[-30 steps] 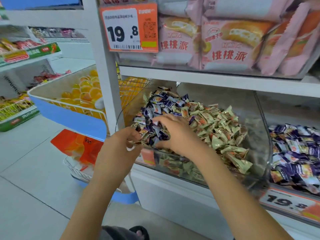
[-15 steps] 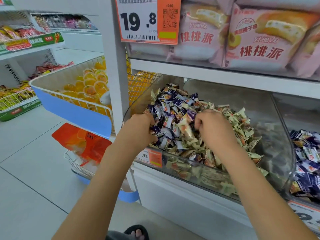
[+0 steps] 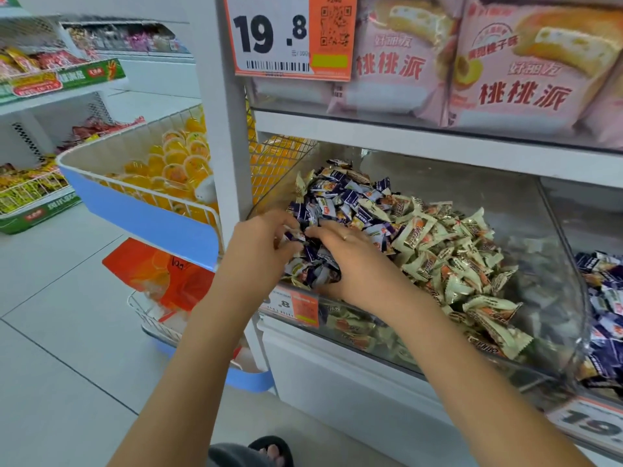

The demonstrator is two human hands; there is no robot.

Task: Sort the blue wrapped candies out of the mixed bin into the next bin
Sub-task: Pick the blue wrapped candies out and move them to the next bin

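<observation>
Blue candies [image 3: 340, 200] heaped at the left end of the clear mixed bin [image 3: 539, 230], cream-wrapped ones [image 3: 455, 251] to the right. Both hands are in the pile: left hand [image 3: 259, 244] and right hand [image 3: 354, 261] curled around a clump of blue candies. Next bin [image 3: 603, 298] sits to the right, holding blue wrappers.

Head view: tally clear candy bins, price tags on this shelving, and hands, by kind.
Clear candy bins: 2 (mixed bin, next bin)
Price tags: 3 (top tag, bin-front tag, lower-right tag)
Hands: 2 (left hand, right hand, both gripping blue candies)
Total: 7
</observation>
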